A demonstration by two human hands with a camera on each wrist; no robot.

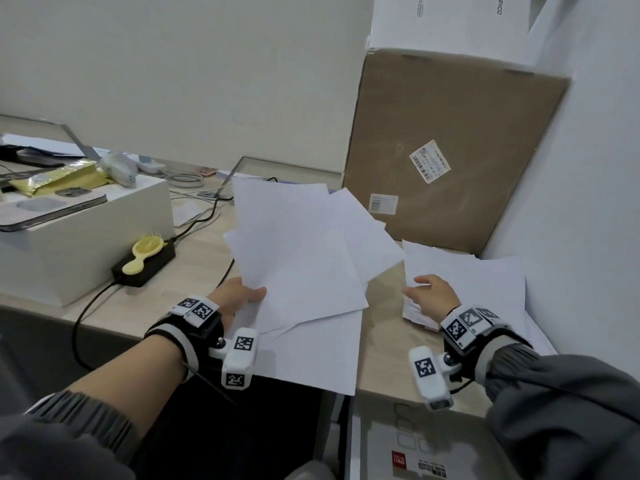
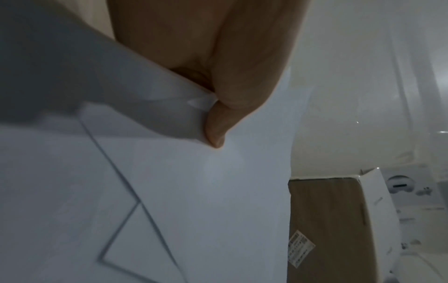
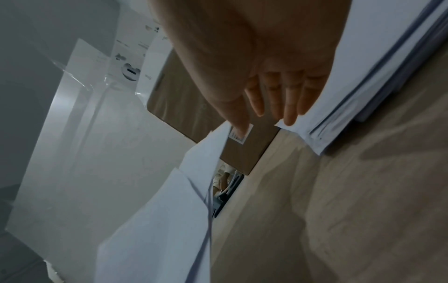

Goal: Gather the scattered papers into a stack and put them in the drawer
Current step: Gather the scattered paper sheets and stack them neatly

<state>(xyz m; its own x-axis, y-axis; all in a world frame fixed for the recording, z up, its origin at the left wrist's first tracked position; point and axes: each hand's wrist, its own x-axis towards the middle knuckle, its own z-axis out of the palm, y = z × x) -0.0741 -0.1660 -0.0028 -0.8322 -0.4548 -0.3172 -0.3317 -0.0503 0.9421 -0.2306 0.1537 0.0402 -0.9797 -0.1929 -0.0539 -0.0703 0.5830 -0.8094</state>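
My left hand (image 1: pixel 242 294) pinches a fanned bunch of white sheets (image 1: pixel 298 251) by their left edge and holds them above the wooden desk (image 1: pixel 194 268). In the left wrist view the thumb (image 2: pixel 218 122) presses on the sheets (image 2: pixel 194 191). One more sheet (image 1: pixel 311 355) lies under them and overhangs the desk's front edge. My right hand (image 1: pixel 429 292) hovers with straight fingers over a second pile of papers (image 1: pixel 485 282) at the right, beside the wall. In the right wrist view its fingers (image 3: pixel 288 107) reach just above that pile (image 3: pixel 358 80). No drawer shows.
A tall brown cardboard box (image 1: pixel 450 150) stands behind the papers, with a white box (image 1: pixel 450 22) on top. At the left sit a white box (image 1: pixel 83 237) carrying clutter, a black power brick (image 1: pixel 145 268) with a yellow brush (image 1: pixel 145 252), and cables. Another box (image 1: pixel 415 445) sits below the desk.
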